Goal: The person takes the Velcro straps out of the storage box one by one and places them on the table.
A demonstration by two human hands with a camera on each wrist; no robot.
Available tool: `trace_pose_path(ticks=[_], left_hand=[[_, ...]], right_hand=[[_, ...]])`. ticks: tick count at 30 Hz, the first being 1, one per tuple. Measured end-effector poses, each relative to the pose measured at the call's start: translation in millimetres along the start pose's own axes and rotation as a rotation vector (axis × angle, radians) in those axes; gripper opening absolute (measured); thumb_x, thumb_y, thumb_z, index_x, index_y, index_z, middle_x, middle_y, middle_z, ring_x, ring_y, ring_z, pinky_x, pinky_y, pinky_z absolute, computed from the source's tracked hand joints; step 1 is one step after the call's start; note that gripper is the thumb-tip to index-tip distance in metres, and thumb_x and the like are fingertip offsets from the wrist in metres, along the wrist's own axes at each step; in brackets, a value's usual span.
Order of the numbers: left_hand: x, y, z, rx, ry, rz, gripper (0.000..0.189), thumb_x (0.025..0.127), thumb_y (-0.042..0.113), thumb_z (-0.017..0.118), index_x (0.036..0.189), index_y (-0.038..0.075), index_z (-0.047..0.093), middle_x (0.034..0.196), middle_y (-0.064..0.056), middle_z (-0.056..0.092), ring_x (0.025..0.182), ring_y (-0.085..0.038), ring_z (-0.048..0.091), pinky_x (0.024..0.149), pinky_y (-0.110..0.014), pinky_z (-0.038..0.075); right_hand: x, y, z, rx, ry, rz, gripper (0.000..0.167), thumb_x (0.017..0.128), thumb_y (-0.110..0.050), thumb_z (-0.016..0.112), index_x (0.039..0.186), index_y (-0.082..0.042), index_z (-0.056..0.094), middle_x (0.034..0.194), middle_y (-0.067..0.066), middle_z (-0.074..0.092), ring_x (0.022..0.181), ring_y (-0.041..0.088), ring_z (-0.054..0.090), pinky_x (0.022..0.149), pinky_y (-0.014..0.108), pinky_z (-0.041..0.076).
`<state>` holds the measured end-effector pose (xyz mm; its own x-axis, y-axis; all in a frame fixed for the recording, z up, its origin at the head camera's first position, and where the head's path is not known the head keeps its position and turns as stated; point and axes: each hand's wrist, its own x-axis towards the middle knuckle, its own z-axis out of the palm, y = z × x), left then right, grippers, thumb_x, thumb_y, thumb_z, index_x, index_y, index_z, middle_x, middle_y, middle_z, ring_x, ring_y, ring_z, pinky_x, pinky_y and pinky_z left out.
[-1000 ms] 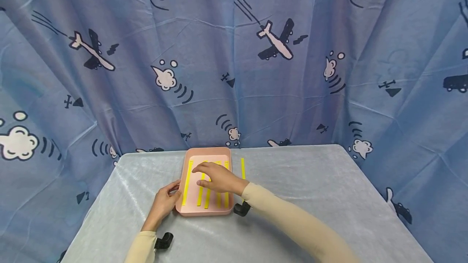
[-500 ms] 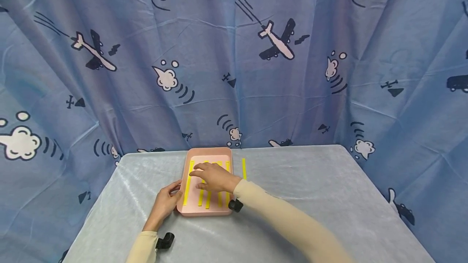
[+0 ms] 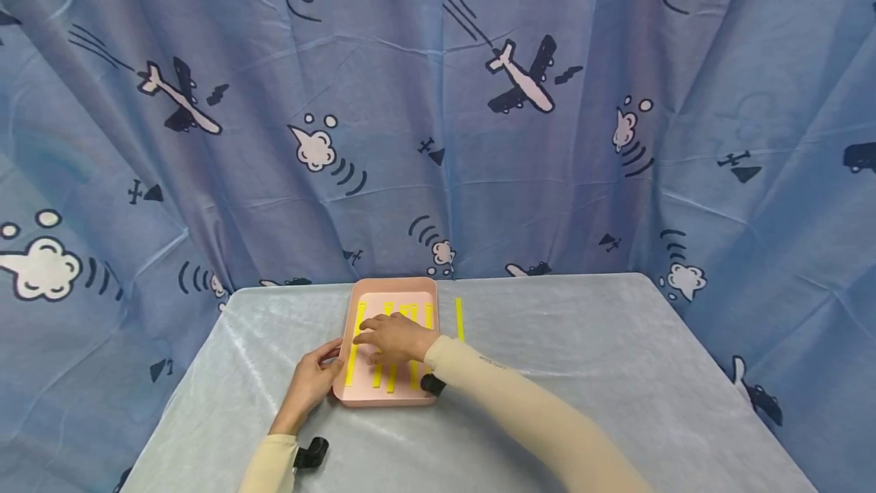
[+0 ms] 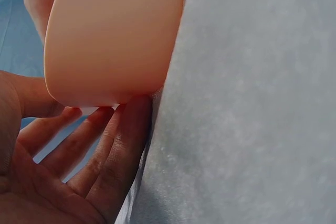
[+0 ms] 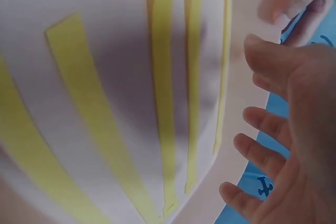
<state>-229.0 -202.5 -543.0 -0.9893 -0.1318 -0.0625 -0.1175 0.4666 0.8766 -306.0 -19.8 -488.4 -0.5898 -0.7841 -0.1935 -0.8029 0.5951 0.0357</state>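
Observation:
A shallow pink tray [image 3: 369, 403] lies on the table with several flat yellow strips [image 3: 352, 370] running lengthwise inside it. My left hand [image 3: 309, 385] is at the tray's left side. In the left wrist view its nearly straight fingers [image 4: 118, 145] touch the tray's outer wall [image 4: 115, 40], with the thumb close to the rim. Over the middle of the tray is my right hand [image 3: 397, 337], fingers spread and relaxed, covering parts of some strips. The right wrist view shows nothing between its fingers and thumb, with yellow strips [image 5: 164, 93] beside them.
One more yellow strip [image 3: 460, 319] lies on the grey table cover [image 3: 582, 371], just right of the tray and partly behind the right sleeve [image 3: 506, 386]. A blue patterned curtain [image 3: 383, 97] hangs behind the table's far edge.
My right hand has shifted slightly down over the tray, its forearm moving left, with the fingers still spread. My left hand stays at the tray's side, and the strips keep their places.

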Motion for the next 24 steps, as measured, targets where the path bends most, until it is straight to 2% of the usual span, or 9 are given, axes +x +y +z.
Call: trace_pose_path(ticks=[9, 18, 24], left_hand=[[0.6, -0.8, -0.1, -0.018, 0.003, 0.007, 0.044, 0.095, 0.009, 0.06, 0.139, 0.007, 0.056, 0.126, -0.021, 0.064, 0.095, -0.021, 0.068, 0.067, -0.023, 0.051], [-0.5, -1.5, 1.1, -0.023, 0.001, 0.011, 0.045, 0.095, 0.009, 0.06, 0.139, 0.006, 0.056, 0.127, -0.022, 0.063, 0.096, -0.021, 0.068, 0.068, -0.023, 0.051], [0.9, -4.2, -0.1, -0.038, -0.002, 0.012, 0.045, 0.094, 0.009, 0.06, 0.139, 0.007, 0.056, 0.126, -0.022, 0.063, 0.09, -0.019, 0.067, 0.064, -0.024, 0.05]], right_hand=[[11.6, 1, 7, -0.041, -0.038, 0.011, 0.05, 0.096, -0.048, 0.057, 0.144, -0.035, 0.049, 0.152, -0.007, 0.045, 0.142, 0.016, 0.04, 0.113, 0.05, 0.036], [16.8, -3, 13, -0.052, -0.063, -0.003, 0.047, 0.096, -0.048, 0.057, 0.141, -0.037, 0.051, 0.149, -0.01, 0.047, 0.141, 0.015, 0.04, 0.114, 0.048, 0.036], [18.3, -4, 13, -0.073, -0.068, 0.006, 0.046, 0.095, -0.048, 0.058, 0.14, -0.038, 0.052, 0.147, -0.011, 0.049, 0.14, 0.015, 0.041, 0.112, 0.046, 0.037]])
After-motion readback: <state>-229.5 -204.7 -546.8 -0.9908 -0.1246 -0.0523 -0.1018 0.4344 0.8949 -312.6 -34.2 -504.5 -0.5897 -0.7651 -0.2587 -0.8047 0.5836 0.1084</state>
